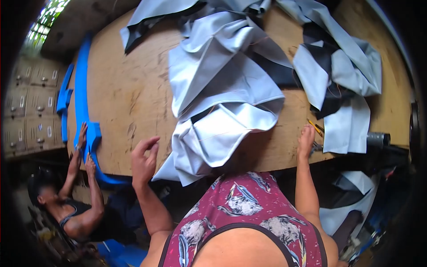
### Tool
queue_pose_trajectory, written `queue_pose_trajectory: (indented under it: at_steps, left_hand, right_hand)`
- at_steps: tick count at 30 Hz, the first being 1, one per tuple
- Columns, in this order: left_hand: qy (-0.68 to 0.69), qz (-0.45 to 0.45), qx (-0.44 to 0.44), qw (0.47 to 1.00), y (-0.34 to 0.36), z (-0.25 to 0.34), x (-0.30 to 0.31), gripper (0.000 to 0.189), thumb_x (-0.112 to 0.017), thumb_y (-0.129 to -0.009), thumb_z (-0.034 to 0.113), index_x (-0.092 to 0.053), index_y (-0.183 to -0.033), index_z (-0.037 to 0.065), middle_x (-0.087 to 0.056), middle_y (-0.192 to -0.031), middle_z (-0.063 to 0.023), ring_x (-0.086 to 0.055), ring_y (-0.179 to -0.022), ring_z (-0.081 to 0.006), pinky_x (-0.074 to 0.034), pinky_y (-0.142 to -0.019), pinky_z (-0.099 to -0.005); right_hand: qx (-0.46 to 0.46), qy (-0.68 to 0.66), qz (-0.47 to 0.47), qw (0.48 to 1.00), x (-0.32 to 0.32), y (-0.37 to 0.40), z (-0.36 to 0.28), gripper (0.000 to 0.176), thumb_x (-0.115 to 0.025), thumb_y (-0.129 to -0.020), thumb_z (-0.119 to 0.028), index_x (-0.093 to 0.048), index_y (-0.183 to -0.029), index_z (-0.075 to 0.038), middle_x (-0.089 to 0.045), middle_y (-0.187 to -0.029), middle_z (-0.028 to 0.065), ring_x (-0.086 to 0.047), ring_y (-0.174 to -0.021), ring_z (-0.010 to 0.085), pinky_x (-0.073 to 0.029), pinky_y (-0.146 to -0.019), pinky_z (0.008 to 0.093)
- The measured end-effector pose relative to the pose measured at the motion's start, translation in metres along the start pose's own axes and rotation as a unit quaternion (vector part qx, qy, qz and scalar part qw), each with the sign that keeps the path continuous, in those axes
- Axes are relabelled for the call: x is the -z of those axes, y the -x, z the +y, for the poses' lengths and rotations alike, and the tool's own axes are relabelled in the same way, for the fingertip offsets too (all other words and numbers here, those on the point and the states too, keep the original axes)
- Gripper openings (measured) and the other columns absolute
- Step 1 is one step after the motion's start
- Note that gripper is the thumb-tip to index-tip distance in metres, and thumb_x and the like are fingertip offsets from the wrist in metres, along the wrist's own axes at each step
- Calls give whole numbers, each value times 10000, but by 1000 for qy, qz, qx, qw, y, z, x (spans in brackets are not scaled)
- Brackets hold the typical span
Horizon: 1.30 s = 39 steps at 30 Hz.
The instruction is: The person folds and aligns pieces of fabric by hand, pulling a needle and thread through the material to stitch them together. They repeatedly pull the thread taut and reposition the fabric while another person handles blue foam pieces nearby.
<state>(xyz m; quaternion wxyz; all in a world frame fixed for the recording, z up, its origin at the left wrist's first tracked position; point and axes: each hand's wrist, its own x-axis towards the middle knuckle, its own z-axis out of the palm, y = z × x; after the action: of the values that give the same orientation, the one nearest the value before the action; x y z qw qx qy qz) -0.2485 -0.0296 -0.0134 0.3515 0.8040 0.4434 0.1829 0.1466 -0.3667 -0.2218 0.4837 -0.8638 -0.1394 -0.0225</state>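
Note:
A crumpled pile of pale grey-blue fabric (227,80) with a dark underside lies on the wooden table (120,89) in front of me. To its left, my left hand (144,160) is raised near the table's front edge, its fingers apart and curved, holding nothing. On the right, my right hand (306,137) is at the table, close to a yellow-handled tool (316,127); what its fingers hold, if anything, is too small to make out. More grey fabric (347,127) hangs together with black pieces just right of that hand.
A co-worker (75,213) sits at the left, both hands on long blue material (82,66). Metal lockers (38,102) stand at the far left. A dark cylindrical can (378,139) sits at the right edge. Grey fabric (351,196) lies below the table at the right.

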Motion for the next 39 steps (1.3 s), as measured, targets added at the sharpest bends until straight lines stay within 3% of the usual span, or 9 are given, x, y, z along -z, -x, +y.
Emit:
queue_pose_trajectory:
  at_steps: [3, 6, 7, 12, 16, 19, 26, 33, 39]
  left_hand:
    - [19, -53, -17, 998, -22, 1, -12, 234, -638, -850, 20, -686, -1080, 29, -691, -991, -144, -656, -925, -247, -494, -844, -324]
    - [43, -139, -114, 983, -46, 7, -33, 369, -671, -810, 54, -645, -1178, 52, -654, -1140, -165, -619, -1072, -299, -465, -941, -368]
    - [46, -166, -157, 972, -53, 8, -39, 444, -688, -796, 80, -609, -1233, 68, -625, -1202, -165, -586, -1133, -315, -443, -979, -386]
    - [48, -306, -191, 931, -78, 4, -58, 444, -754, -752, 160, -573, -1144, 56, -600, -1260, -155, -529, -1238, -331, -410, -1042, -410]
    - [25, -214, -153, 964, -80, 4, -63, 257, -759, -785, 189, -578, -897, 45, -631, -838, -106, -605, -828, -271, -475, -771, -358]
    - [76, -105, -251, 959, -92, 6, -63, 215, -755, -787, 131, -576, -847, 29, -573, -736, -87, -551, -705, -207, -448, -662, -331]
    - [154, 117, -208, 959, -69, 65, -12, 189, -762, -828, 96, -592, -815, 15, -553, -643, -15, -480, -580, -64, -415, -525, -234]
    - [-21, -407, -141, 902, -77, 61, -21, 315, -742, -851, 220, -670, -1061, -3, -689, -768, -42, -593, -694, -78, -486, -628, -271]
    - [136, -429, -124, 885, -57, 45, -49, 591, -734, -839, 209, -489, -1364, 90, -686, -830, -115, -613, -735, -134, -489, -662, -303]
  right_hand:
    - [-308, -277, 3, 910, 1, 3, -115, 216, -514, -992, -322, -572, -981, -114, -358, -679, -68, -288, -539, -2, -213, -427, 180]
    - [-223, -227, -217, 923, 0, 3, -137, 260, -497, -1009, -337, -578, -1051, -93, -407, -676, -58, -357, -559, 10, -289, -462, 176]
    - [-78, -87, -177, 977, -6, 6, -142, 300, -483, -1021, -339, -569, -1132, -74, -460, -686, -48, -426, -604, 25, -360, -537, 165]
    - [-36, -167, -152, 973, 7, 14, -168, 273, -483, -1022, -283, -557, -1177, -70, -506, -714, -32, -452, -656, 39, -380, -629, 182]
    - [116, -239, -149, 953, 1, 38, -205, 261, -582, -947, -198, -553, -1167, -61, -508, -692, 3, -477, -643, 60, -373, -597, 212]
    - [149, -60, -294, 942, -21, 43, -231, 146, -597, -906, -102, -577, -1037, -39, -503, -659, 14, -477, -617, 79, -416, -592, 258]
    - [207, -54, 19, 977, -51, -70, -250, 162, -653, -923, -178, -611, -919, -21, -604, -692, 82, -550, -621, 120, -452, -595, 284]
    - [172, 45, -12, 984, -88, -134, -228, 186, -636, -891, -225, -642, -931, -43, -664, -735, 146, -650, -642, 243, -482, -625, 348]
    - [102, 97, -58, 988, -65, -135, -187, 260, -641, -895, -304, -635, -938, -47, -625, -681, 127, -595, -595, 237, -461, -600, 357]
